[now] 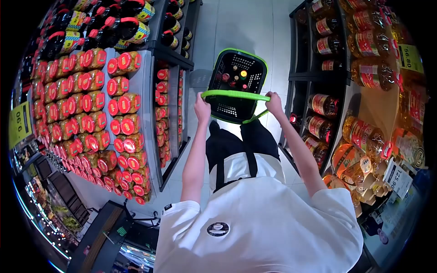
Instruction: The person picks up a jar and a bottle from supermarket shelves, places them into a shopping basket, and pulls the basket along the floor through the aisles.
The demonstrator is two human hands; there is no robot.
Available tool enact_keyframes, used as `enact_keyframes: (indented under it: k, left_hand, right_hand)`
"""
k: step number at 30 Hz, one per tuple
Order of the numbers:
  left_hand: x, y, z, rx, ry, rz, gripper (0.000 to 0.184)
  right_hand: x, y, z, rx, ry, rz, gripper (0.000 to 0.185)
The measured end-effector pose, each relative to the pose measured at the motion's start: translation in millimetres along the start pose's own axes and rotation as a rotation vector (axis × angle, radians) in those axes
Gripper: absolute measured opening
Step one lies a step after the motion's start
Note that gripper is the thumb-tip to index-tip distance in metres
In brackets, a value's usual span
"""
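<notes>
In front of my legs is a black shopping basket (232,110) with a green rim and a thick green handle (236,94). My left hand (202,108) is closed on the left end of the handle. At the other end, my right hand (274,103) also grips it, near the thin green arm running down to the rim. Several small bottles or jars (243,73) with coloured caps lie inside the basket, too small to identify.
To the left are stacked red-lidded jars (93,100) and dark bottles (134,29) with red handles. Large oil bottles (371,75) line the right shelves (298,86). Pale floor tiles (248,22) run ahead between the shelf rows.
</notes>
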State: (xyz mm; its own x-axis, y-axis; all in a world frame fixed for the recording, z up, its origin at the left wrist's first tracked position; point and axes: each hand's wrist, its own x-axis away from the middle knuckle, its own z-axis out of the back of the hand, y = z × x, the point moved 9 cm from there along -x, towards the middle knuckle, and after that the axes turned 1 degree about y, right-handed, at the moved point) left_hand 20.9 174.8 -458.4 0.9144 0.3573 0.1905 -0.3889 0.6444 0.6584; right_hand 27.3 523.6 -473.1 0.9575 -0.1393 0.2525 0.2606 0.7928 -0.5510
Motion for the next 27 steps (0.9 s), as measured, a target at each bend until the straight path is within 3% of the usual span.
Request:
enact_keyframes:
  k: [3, 4, 5, 7, 12, 15, 19, 20, 21, 23, 24, 25, 27]
  left_hand:
    - [-41.3, 28.0, -39.3, -0.028, 0.022, -0.034, 0.028]
    - [-52.5, 49.4, -42.3, 0.001, -0.034, 0.059, 0.028]
    - [-76.0, 26.7, -71.7, -0.012, 0.060, -0.036, 0.031]
    - [-107.8, 19.8, -100.9, -0.030, 0.104, 0.000, 0.033]
    - [-174.8, -15.6, -203.6, 0.048, -0.054, -0.057, 0.032]
    - [-185.0, -53.6, -251.9, -0.045, -0.188, -0.029, 0.028]
    - [-178.3, -118.9, -289.7, -0.259, -0.208, 0.030, 0.036]
    - [-175.4, -131.8, -295.3, -0.256, -0.168, -0.057, 0.035]
    - [-173.5, -139.2, -297.4, -0.251, -0.125, -0.147, 0.034]
    - [-164.1, -162.4, -304.0, -0.231, -0.198, -0.073, 0.040]
    - [-156.2, -164.3, -302.3, -0.216, -0.256, -0.047, 0.043]
    - [-150.3, -169.3, -304.1, -0.200, -0.312, -0.024, 0.047]
    - [-147.4, -179.2, -303.2, -0.285, -0.294, -0.085, 0.053]
  right_hand:
    - [-43.7, 21.2, -0.2, -0.114, -0.099, -0.022, 0.023]
    - [-60.4, 27.1, -1.0, -0.115, -0.093, -0.006, 0.026]
    - [-74.1, 34.4, -6.4, -0.116, -0.094, 0.003, 0.029]
    - [-108.5, 51.5, -22.9, -0.143, -0.074, 0.039, 0.038]
    - [-212.5, 131.4, -87.7, -0.033, 0.003, 0.000, 0.052]
    - [-250.3, 182.6, -134.4, 0.073, 0.000, 0.029, 0.049]
    - [-271.0, 215.9, -185.5, 0.064, -0.063, -0.020, 0.047]
    - [-273.8, 228.2, -199.3, 0.059, -0.103, -0.058, 0.045]
    - [-281.8, 243.6, -212.0, 0.062, -0.115, -0.072, 0.046]
    - [-280.6, 259.7, -232.8, -0.065, -0.121, -0.063, 0.057]
    - [-254.1, 213.9, -222.5, -0.269, -0.400, -0.558, 0.058]
    - [-264.2, 225.7, -231.6, -0.210, -0.256, -0.337, 0.058]
    - [-269.8, 226.0, -239.2, -0.111, -0.216, -0.126, 0.058]
